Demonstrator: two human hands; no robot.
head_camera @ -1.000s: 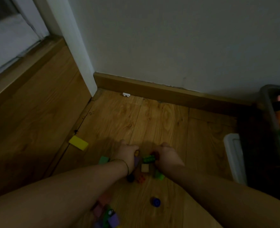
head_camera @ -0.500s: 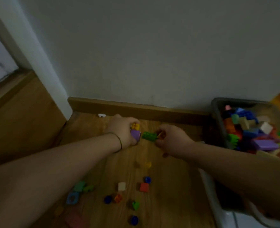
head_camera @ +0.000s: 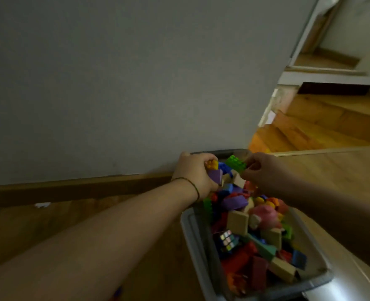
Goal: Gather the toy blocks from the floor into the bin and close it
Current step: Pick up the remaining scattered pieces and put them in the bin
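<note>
Left hand (head_camera: 192,170) and right hand (head_camera: 264,172) now over bin (head_camera: 192,242), up off floor (head_camera: 38,227) | left grips orange block (head_camera: 212,164), purple block (head_camera: 215,175) | right pinches green brick (head_camera: 236,163) | bin directly beneath both

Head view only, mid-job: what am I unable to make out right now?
Floor blocks: none visible; the head view faces the bin and both forearms cover the near floor.
Left hand: orange block and purple block show; curled fingers hide anything more.
Right hand: pinches the green block; its back hides the palm.
Lid: maybe the pale strip at the bottom-right edge, cut off.
</note>
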